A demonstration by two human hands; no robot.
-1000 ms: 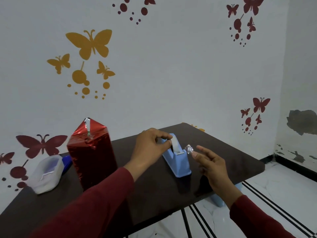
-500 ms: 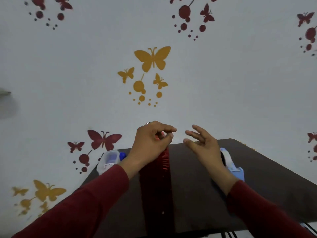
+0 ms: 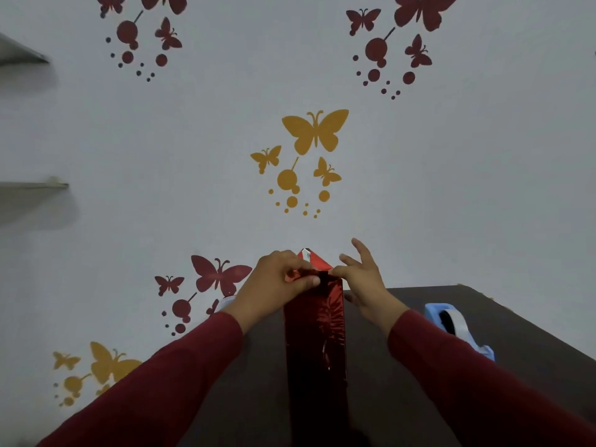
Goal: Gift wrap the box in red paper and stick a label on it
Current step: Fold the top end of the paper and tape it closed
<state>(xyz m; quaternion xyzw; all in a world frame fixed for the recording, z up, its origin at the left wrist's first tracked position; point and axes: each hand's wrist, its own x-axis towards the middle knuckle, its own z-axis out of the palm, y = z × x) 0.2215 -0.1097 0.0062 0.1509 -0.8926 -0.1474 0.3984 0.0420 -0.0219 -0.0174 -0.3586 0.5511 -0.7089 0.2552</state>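
A tall box wrapped in shiny, crinkled red foil paper stands upright on the dark table, between both hands. The left hand curls over the folded paper at the box's top and pinches it. The right hand pinches the top edge with thumb and forefinger, other fingers spread. A pale blue plastic tape dispenser holding a roll sits to the right.

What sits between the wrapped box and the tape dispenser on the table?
In the head view, the right hand and its red sleeve cross that stretch; otherwise only bare dark table shows between the wrapped box and the tape dispenser.
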